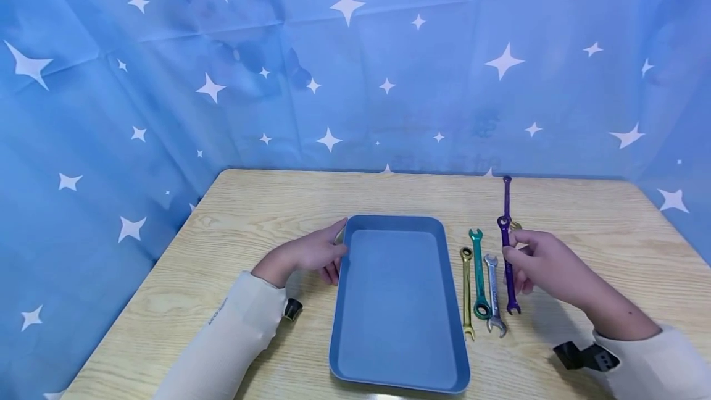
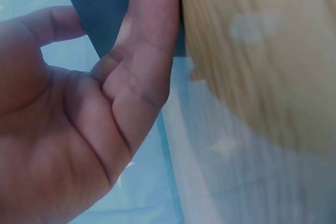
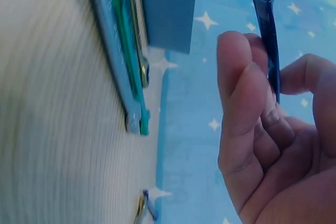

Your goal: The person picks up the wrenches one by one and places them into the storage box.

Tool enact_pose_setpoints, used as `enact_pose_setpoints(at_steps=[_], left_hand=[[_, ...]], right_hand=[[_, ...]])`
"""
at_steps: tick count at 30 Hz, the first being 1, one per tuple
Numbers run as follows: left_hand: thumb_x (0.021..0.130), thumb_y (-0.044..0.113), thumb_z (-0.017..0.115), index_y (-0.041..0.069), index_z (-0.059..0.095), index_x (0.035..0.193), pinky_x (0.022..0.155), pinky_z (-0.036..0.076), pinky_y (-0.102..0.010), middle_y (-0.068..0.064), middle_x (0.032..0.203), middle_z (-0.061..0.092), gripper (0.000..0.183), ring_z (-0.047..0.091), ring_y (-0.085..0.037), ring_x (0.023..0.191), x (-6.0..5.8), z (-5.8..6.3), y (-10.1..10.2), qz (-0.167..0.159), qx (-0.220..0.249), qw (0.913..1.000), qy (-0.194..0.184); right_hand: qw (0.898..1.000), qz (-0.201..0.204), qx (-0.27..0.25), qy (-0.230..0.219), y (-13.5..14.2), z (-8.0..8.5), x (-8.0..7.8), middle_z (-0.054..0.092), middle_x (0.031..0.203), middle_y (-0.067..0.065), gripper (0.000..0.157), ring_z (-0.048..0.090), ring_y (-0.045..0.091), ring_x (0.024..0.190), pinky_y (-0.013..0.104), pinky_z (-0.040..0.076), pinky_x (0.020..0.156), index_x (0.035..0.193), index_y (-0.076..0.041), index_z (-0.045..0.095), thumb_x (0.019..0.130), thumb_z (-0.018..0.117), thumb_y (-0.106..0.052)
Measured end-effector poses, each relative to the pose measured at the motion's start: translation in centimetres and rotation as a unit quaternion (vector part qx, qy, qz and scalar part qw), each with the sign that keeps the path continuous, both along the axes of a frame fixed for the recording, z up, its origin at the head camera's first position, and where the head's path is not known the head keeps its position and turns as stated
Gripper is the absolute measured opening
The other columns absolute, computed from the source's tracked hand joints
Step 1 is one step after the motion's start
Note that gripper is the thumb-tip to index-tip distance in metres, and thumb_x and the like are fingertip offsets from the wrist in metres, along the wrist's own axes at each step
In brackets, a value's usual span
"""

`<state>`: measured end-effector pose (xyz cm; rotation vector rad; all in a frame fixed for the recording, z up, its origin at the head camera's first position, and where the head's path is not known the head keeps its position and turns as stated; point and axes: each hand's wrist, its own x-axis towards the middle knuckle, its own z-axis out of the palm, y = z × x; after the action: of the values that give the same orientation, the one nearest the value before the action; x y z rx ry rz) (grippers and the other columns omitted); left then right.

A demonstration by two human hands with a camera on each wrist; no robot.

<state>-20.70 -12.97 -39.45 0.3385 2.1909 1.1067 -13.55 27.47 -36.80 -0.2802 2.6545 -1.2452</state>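
Note:
My right hand point(image 1: 547, 264) pinches a purple combination wrench point(image 1: 506, 245) between thumb and fingers. In the right wrist view the purple wrench point(image 3: 268, 24) is raised above the table, its ring end pointing up. On the table to the left of this hand lie a silver wrench point(image 1: 492, 289), a green wrench point(image 1: 478, 276) and a gold wrench point(image 1: 466, 295), side by side. Another purple wrench point(image 1: 507, 193) lies farther back, and a gold wrench end point(image 1: 515, 225) peeks out behind the hand. My left hand point(image 1: 316, 252) grips the left rim of a blue tray point(image 1: 400, 221).
The tray takes up the middle of the wooden table point(image 1: 266, 202), just left of the wrenches. A blue curtain with white stars point(image 1: 344, 79) hangs behind the table's far edge and along its left side.

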Motion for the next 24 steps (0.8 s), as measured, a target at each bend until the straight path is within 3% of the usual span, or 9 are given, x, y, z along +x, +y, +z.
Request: enact_pose_setpoints(at_steps=[12, 20, 24], left_hand=[[0.107, 0.023, 0.045, 0.026, -0.011, 0.161, 0.066, 0.063, -0.036, -0.017, 0.075, 0.068, 0.077, 0.07, -0.024, 0.064, 0.1, -0.2, -0.3, -0.034, -0.002, 0.9994, -0.012], [0.109, 0.025, 0.041, 0.03, -0.01, 0.16, 0.05, 0.049, -0.031, -0.013, 0.072, 0.065, 0.073, 0.058, -0.022, 0.053, 0.0, -0.3, -0.3, -0.063, 0.008, 0.9979, 0.013], [0.109, 0.024, 0.04, 0.034, -0.012, 0.159, 0.052, 0.057, -0.034, -0.018, 0.073, 0.069, 0.072, 0.067, -0.024, 0.056, 0.0, -0.4, -0.3, -0.062, 0.034, 0.9974, -0.015]], right_hand=[[0.995, 0.004, -0.086, -0.05, -1.7, 0.4, 1.0, 0.065, 0.064, 0.013, 0.031, 0.067, 0.032, 0.059, 0.038, 0.058, 0.052, 0.098, 0.002, 0.051, 0.107, 0.047, -0.028], [0.985, 0.035, -0.14, -0.098, -2.9, 0.5, 1.4, 0.066, 0.07, 0.01, 0.034, 0.068, 0.037, 0.063, 0.042, 0.058, 0.053, 0.101, -0.001, 0.052, 0.106, 0.05, -0.035], [0.977, 0.053, -0.168, -0.117, -3.8, 0.3, 1.7, 0.067, 0.077, 0.015, 0.035, 0.069, 0.037, 0.066, 0.046, 0.06, 0.057, 0.1, -0.002, 0.052, 0.105, 0.051, -0.036]])
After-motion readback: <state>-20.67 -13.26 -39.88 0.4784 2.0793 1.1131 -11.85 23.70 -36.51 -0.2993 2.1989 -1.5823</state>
